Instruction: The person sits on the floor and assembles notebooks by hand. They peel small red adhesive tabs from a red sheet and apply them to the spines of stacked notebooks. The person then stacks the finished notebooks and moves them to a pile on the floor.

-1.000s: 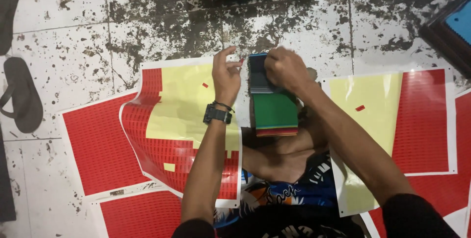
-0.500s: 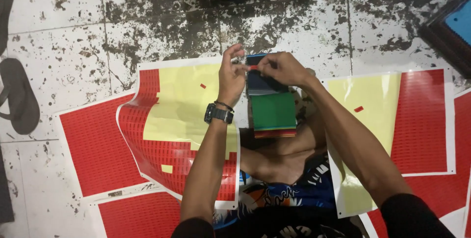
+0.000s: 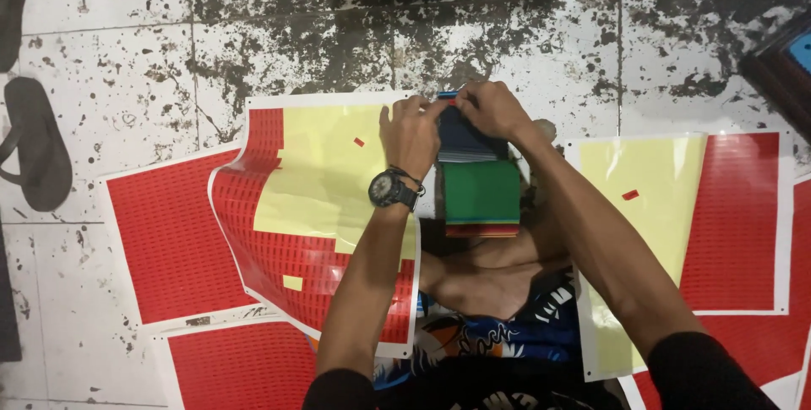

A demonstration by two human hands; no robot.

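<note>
Your left hand pinches the far edge of the dark blue booklet topping the stack of covers, steadying it on your crossed legs. Just right of it, your right hand pinches the same edge. The peeled red sticker sheet lies left of both hands, another sheet right, each within reach on the floor.

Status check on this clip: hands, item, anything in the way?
Left hand and right hand both pinching top edge of dark cloth stack. Green piece beneath. Red sticker sheets alongside, nothing blocking.
</note>
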